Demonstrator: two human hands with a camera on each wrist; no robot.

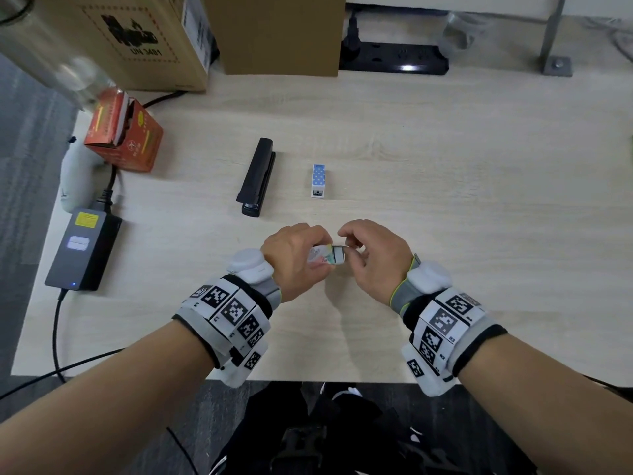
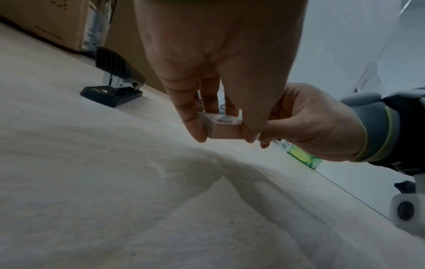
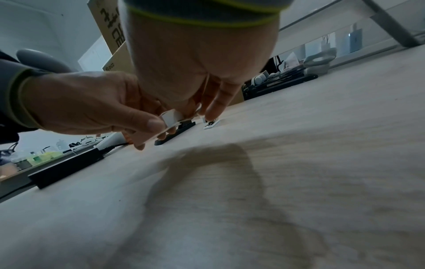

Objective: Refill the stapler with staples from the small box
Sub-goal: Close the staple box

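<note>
Near the closed black stapler point(image 1: 256, 178), left hand point(image 1: 296, 257) grips the small white staple box point(image 1: 323, 257) steady; right hand point(image 1: 371, 258) pinches its inner tray point(image 1: 339, 252), likely sliding it open.

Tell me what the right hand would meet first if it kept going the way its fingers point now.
The right hand points left at the small staple box that the left hand grips. Its fingertips already look to be on the box's open end, so it would probably meet that first, then the left hand's fingers.
</note>
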